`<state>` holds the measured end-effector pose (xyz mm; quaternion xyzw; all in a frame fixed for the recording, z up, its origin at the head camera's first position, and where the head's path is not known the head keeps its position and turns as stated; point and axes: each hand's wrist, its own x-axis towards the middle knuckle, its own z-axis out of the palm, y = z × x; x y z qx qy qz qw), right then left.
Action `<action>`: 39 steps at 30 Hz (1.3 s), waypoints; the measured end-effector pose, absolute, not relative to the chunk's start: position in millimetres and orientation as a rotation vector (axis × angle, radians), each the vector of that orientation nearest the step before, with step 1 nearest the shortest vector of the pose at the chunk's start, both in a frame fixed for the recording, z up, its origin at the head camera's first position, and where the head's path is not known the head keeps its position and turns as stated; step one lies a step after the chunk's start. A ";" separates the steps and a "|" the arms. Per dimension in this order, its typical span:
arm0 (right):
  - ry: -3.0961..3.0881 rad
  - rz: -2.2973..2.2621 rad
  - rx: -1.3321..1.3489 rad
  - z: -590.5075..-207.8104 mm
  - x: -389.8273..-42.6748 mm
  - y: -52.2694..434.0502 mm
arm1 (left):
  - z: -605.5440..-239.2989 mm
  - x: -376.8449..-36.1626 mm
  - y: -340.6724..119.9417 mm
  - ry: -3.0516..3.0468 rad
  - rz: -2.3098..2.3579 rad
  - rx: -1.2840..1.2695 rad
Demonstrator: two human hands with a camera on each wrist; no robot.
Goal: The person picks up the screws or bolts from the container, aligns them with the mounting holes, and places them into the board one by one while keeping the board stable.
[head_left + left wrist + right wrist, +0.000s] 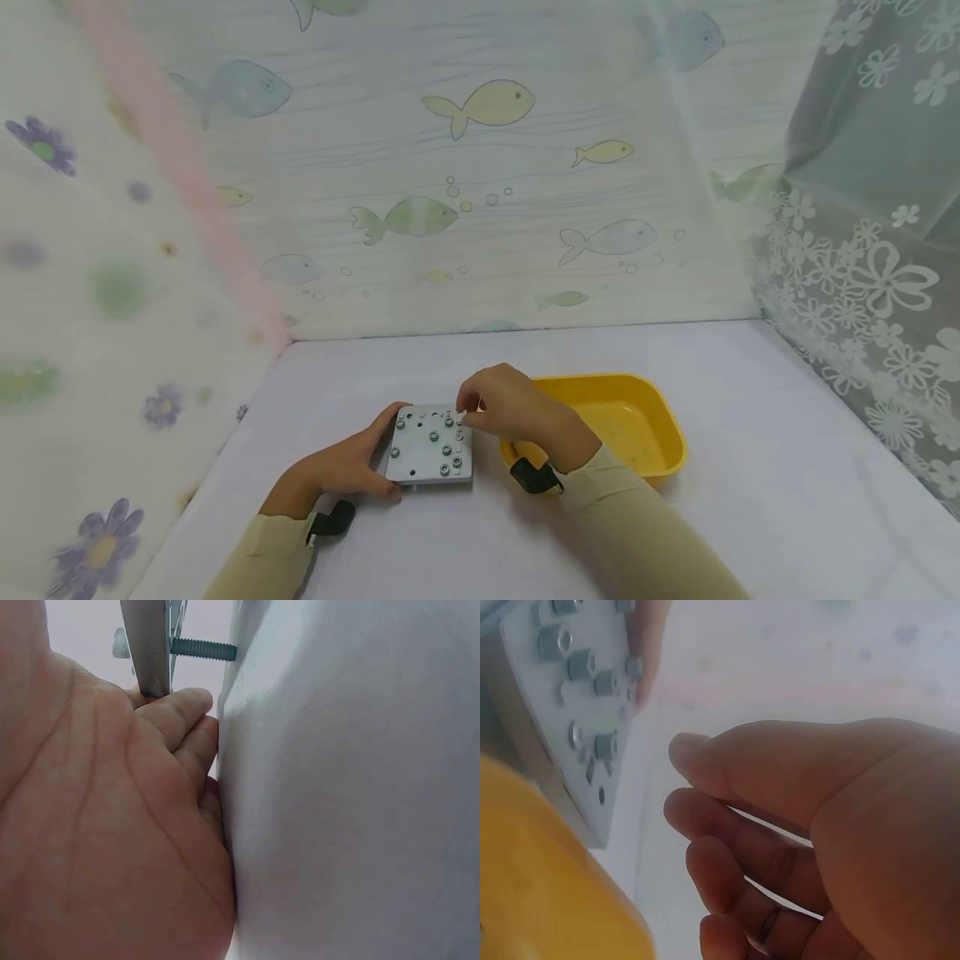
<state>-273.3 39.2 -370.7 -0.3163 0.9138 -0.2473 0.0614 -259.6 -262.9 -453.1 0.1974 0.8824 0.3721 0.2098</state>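
Note:
A square grey metal plate [431, 450] with several screws standing in it lies on the white table [750, 433]. My left hand [381, 454] grips its left edge, thumb along the near side. In the left wrist view the fingers [184, 712] curl under the plate's edge [150, 645], and a screw's thread [204, 650] pokes through beneath. My right hand [468, 412] hovers at the plate's far right corner. Its fingers [697, 817] are loosely curled and hold nothing beside the plate [570, 705].
A yellow plastic tray [663, 425] sits on the table just right of the plate, under my right wrist, also seen as a yellow tray edge [540, 885]. Fish-print and flower-print curtains wall in the table at the back and both sides.

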 end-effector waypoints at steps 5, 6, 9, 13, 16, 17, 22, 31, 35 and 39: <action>2.772 -0.733 -0.924 -365.1 -276.5 50.9 | -453.1 -260.3 -263.3 2.464 1.037 0.570; 2.770 -0.734 -0.914 -364.1 -277.0 53.7 | -453.5 -260.3 -263.5 2.467 1.034 0.571; 2.743 -0.783 -0.871 -361.4 -278.9 62.5 | -454.1 -259.9 -263.3 2.467 1.031 0.571; 2.701 -0.863 -0.827 -362.3 -284.1 73.4 | -453.7 -259.1 -262.8 2.468 1.028 0.567; 2.678 -0.900 -0.813 -366.1 -288.1 80.2 | -453.6 -259.2 -263.1 2.460 1.038 0.565; 2.669 -0.908 -0.807 -367.3 -289.0 82.2 | -453.7 -259.2 -263.3 2.458 1.040 0.564; 2.663 -0.899 -0.815 -374.7 -293.8 91.3 | -454.4 -259.4 -263.4 2.450 1.045 0.564; 2.598 -0.840 -0.769 -379.9 -297.6 103.8 | -450.3 -258.3 -259.2 2.494 1.011 0.567; 2.532 -0.817 -0.746 -381.7 -299.7 107.3 | -449.5 -257.2 -259.8 2.561 0.937 0.523; 2.488 -0.765 -0.719 -383.9 -301.9 109.2 | -448.8 -256.2 -261.5 2.600 0.887 0.489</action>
